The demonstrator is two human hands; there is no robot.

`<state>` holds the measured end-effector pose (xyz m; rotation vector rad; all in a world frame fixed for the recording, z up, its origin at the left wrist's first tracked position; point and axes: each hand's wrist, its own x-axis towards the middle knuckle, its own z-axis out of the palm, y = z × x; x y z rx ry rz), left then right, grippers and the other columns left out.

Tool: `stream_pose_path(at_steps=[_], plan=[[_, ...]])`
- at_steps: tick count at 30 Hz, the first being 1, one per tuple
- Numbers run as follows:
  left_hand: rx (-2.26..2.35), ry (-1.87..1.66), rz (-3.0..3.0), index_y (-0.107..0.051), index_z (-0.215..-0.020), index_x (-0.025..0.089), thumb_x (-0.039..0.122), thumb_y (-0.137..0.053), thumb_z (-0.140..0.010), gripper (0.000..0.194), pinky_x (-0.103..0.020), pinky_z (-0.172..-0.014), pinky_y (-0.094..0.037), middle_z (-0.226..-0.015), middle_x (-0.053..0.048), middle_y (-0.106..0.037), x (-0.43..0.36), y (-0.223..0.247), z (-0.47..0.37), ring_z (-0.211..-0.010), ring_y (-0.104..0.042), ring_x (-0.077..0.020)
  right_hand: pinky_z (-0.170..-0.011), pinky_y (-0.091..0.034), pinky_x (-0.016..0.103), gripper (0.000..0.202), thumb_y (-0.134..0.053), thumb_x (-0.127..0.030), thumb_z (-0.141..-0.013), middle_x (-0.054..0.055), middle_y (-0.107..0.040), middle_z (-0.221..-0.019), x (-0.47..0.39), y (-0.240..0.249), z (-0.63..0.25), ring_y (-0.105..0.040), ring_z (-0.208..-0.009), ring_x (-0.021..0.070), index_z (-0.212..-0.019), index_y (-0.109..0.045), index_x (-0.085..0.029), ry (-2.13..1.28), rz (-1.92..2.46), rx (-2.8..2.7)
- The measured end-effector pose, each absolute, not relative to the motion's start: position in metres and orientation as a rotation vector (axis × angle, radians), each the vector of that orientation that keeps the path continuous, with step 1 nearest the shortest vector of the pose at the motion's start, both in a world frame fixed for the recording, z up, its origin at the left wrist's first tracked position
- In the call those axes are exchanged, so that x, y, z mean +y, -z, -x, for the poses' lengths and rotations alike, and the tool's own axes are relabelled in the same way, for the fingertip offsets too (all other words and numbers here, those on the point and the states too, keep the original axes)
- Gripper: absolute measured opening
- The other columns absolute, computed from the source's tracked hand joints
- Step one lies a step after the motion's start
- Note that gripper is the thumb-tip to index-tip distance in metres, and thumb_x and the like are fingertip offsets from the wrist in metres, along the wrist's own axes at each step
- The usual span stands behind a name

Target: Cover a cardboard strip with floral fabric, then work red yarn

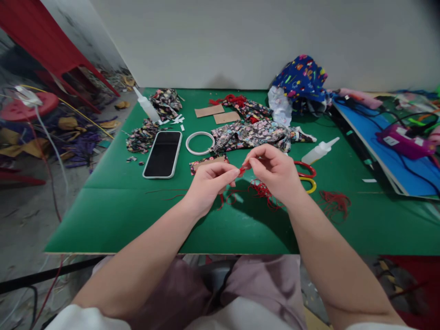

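My left hand [211, 183] and my right hand [275, 174] meet above the green table, each pinching a small red cord piece [242, 171] between thumb and fingertips. Loose ends of red cord dangle below the fingers. Under my right hand lies a tangle of red cord [264, 190]. Behind my left hand is a brown card with floral fabric [195, 167]. Red and yellow scissor handles [311, 185] stick out beside my right hand, which hides the rest of the scissors.
A phone [162, 155], a white ring [200, 143] and floral fabric [254, 136] lie behind my hands. Glue bottles [318, 152] stand or lean on both sides. More red cord [335, 205] lies right, near a blue board [388, 146] with a purple device [405, 141].
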<state>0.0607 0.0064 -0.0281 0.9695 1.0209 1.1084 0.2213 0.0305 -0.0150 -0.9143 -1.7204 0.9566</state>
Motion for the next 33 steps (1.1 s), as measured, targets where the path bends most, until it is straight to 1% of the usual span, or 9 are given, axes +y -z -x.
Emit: stream_pose_path(at_steps=[7, 11, 15, 17, 20, 22, 26, 30, 33], plan=[[1.079, -1.1, -1.015, -0.067, -0.065, 0.016, 0.031, -0.07, -0.067, 0.016, -0.018, -0.04, -0.019, -0.05, 0.003, -0.054, 0.009, 0.03, -0.06, -0.041, -0.034, -0.0028, -0.061, -0.05, 0.023, 0.007, -0.052, -0.023, -0.082, -0.003, -0.059, -0.07, 0.039, 0.018, -0.229, -0.059, -0.063, 0.0087, -0.078, -0.056, -0.021, -0.824, 0.89, -1.469], [1.185, -1.11, -1.033, -0.067, -0.066, 0.016, 0.031, -0.069, -0.067, 0.016, -0.02, -0.041, -0.022, -0.051, 0.004, -0.054, 0.014, 0.033, -0.058, -0.041, -0.033, -0.0027, -0.058, -0.05, 0.025, 0.007, -0.052, -0.028, -0.083, -0.002, -0.058, -0.07, 0.045, 0.017, -0.236, -0.057, -0.059, 0.0101, -0.08, -0.056, -0.023, -0.694, 0.862, -1.338], [1.273, -1.117, -1.004, -0.066, -0.065, 0.015, 0.032, -0.068, -0.068, 0.017, -0.021, -0.043, -0.024, -0.053, 0.005, -0.053, 0.02, 0.036, -0.055, -0.04, -0.03, -0.002, -0.056, -0.049, 0.028, 0.007, -0.054, -0.025, -0.083, -0.001, -0.056, -0.069, 0.046, 0.012, -0.243, -0.055, -0.058, 0.0115, -0.076, -0.057, -0.025, -0.627, 0.846, -1.254], [1.291, -1.132, -0.992, -0.065, -0.064, 0.015, 0.033, -0.068, -0.068, 0.019, -0.021, -0.042, -0.022, -0.054, 0.005, -0.053, 0.022, 0.037, -0.054, -0.039, -0.029, -0.0017, -0.052, -0.047, 0.026, 0.008, -0.054, -0.024, -0.082, -0.001, -0.055, -0.068, 0.044, 0.009, -0.245, -0.052, -0.054, 0.01, -0.075, -0.058, -0.024, -0.643, 0.829, -1.231], [1.291, -1.177, -0.956, -0.064, -0.068, 0.015, 0.034, -0.066, -0.07, 0.019, -0.02, -0.04, -0.017, -0.057, 0.004, -0.055, 0.023, 0.037, -0.052, -0.039, -0.028, -0.0016, -0.041, -0.036, 0.02, 0.007, -0.054, -0.022, -0.081, -0.003, -0.051, -0.06, 0.036, 0.005, -0.242, -0.043, -0.045, 0.0065, -0.076, -0.059, -0.022, -0.798, 0.883, -1.404], [1.263, -1.22, -0.914, -0.064, -0.072, 0.015, 0.034, -0.065, -0.071, 0.019, -0.02, -0.038, -0.014, -0.06, 0.003, -0.056, 0.023, 0.037, -0.052, -0.038, -0.027, -0.0013, -0.039, -0.031, 0.019, 0.005, -0.054, -0.021, -0.081, -0.005, -0.05, -0.057, 0.029, 0.006, -0.236, -0.04, -0.044, 0.0057, -0.078, -0.059, -0.021, -0.938, 0.961, -1.649], [1.179, -1.302, -0.831, -0.062, -0.073, 0.014, 0.033, -0.065, -0.072, 0.02, -0.018, -0.037, -0.014, -0.063, 0.003, -0.057, 0.021, 0.033, -0.055, -0.038, -0.026, -0.0003, -0.043, -0.032, 0.018, 0.006, -0.052, -0.023, -0.082, -0.007, -0.046, -0.054, 0.018, 0.011, -0.219, -0.04, -0.046, 0.0055, -0.08, -0.057, -0.02, -1.091, 0.991, -2.046], [1.107, -1.218, -0.786, -0.062, -0.072, 0.013, 0.034, -0.066, -0.071, 0.021, -0.017, -0.036, -0.013, -0.058, 0.004, -0.054, 0.016, 0.03, -0.06, -0.038, -0.024, -0.0003, -0.048, -0.033, 0.019, 0.005, -0.051, -0.021, -0.08, -0.007, -0.048, -0.055, 0.016, 0.019, -0.207, -0.04, -0.046, 0.0055, -0.081, -0.056, -0.02, -0.854, 1.031, -2.126], [1.057, -1.202, -0.792, -0.064, -0.069, 0.014, 0.031, -0.068, -0.07, 0.018, -0.016, -0.041, -0.026, -0.057, 0.004, -0.054, 0.014, 0.03, -0.063, -0.044, -0.036, -0.0018, -0.05, -0.036, 0.02, 0.007, -0.051, -0.021, -0.08, -0.005, -0.052, -0.058, 0.018, 0.022, -0.204, -0.044, -0.047, 0.0068, -0.081, -0.057, -0.019, -0.644, 1.056, -2.081]])
